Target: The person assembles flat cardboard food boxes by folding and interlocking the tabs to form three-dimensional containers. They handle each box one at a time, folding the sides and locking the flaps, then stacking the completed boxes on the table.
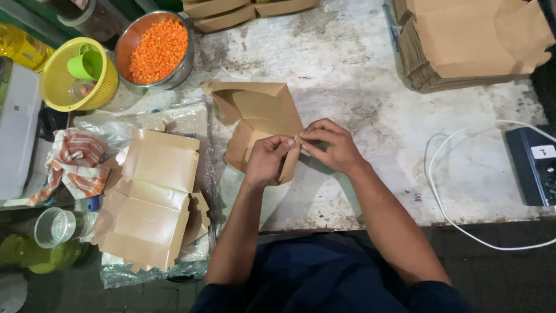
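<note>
Right at the middle of the worn white table (370,104), a half-folded brown paper box (260,124) sits with both hands on it. The left hand (267,159) has its fingers pinched shut on the box's near corner flap, and the right hand (333,148) pinches the same flap from the other side, so the fingertips of both hands pretty much meet at that one spot. The box lies flat on the table with its open side facing up and its far end pointing away from the person.

Everything else, going off the box: to its left there's a flat unfolded carton (153,200) lying on some clear plastic, and further left a striped orange cloth (72,162). Up and left of the box is a steel bowl (155,49) full of orange grains, touching a yellow basket (75,75) with a green cup (86,64) in it. Well off to the upper right of the box is a stack of flat brown cartons (475,43). To the right, a white cable (440,197) loops over to a dark device (536,165) at the table's edge.
</note>
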